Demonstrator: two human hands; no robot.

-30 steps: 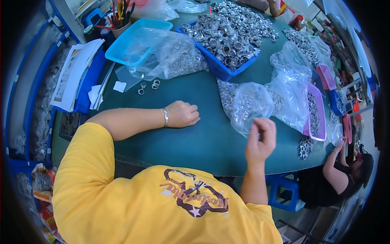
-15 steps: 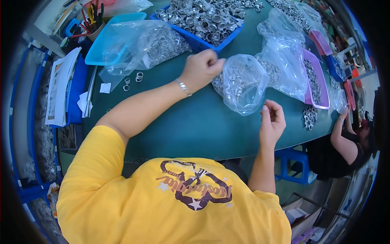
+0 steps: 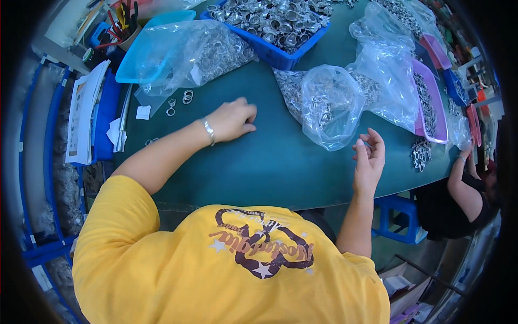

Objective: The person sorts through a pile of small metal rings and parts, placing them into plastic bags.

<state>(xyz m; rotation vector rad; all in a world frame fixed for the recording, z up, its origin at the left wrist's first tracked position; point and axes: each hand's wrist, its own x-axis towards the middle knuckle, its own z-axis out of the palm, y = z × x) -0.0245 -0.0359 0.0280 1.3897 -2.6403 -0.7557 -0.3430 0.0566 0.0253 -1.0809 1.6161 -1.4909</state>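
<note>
My left hand [image 3: 233, 120] hangs over the green table with its fingers curled in and the thumb close by. Whatever it may hold is hidden. To its right lies a clear plastic bag [image 3: 330, 127], its mouth facing me, filled with small silver ring-shaped metal pieces [image 3: 319, 110]. Just below the bag's right side is my right hand [image 3: 369, 161], palm turned inward, fingers loosely bent and apart from the thumb, with nothing visible in it. Several loose metal rings [image 3: 187, 96] lie beyond my left wrist, beside a small white paper square [image 3: 143, 112].
A blue bin [image 3: 280, 51] heaped with metal rings stands at the back, left of which are another filled bag [image 3: 216, 56] and a turquoise tray [image 3: 127, 63]. Rightward are a pink tray [image 3: 440, 116] and a ring pile [image 3: 421, 154]. Another person [image 3: 453, 200] works at far right.
My left hand has drawn back from beside the open bag, leftward and toward me over the table. The right hand has barely moved. The view has shifted slightly.
</note>
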